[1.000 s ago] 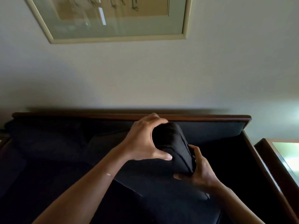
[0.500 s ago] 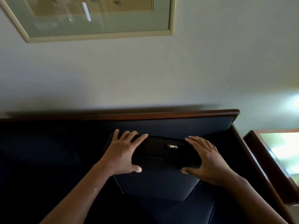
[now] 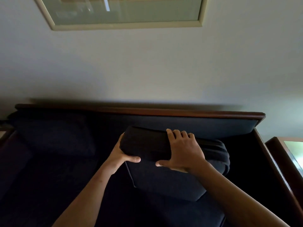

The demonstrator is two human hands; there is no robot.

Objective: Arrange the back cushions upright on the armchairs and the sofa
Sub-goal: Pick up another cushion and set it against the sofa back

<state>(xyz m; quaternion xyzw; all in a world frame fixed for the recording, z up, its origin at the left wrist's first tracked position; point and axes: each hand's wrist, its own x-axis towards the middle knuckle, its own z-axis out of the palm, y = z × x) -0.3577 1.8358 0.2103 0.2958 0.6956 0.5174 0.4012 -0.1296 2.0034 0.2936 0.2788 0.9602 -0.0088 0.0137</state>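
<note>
**Back cushion being stood up at the sofa's right end**

The dark navy fabric back cushion (image 3: 165,174) is gripped along its top edge by the left hand (image 3: 122,154) and right hand (image 3: 183,150), leaning short of the wood-railed navy sofa backrest (image 3: 205,124). Next, it likely needs pushing back flush.

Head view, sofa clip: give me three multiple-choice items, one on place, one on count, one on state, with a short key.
1. Where is the held cushion?
A. toward the sofa's right end
B. on the floor
C. on the side table

2. How many hands grip it?
A. none
B. one
C. two

3. How does the cushion stand?
A. flat on the seat
B. upright, top edge gripped
C. hanging on the wall

Key: 1 A, it sits near the sofa right arm; 2 C, left hand and right hand both clasp it; 3 B, its face drops below the gripped edge.
</note>
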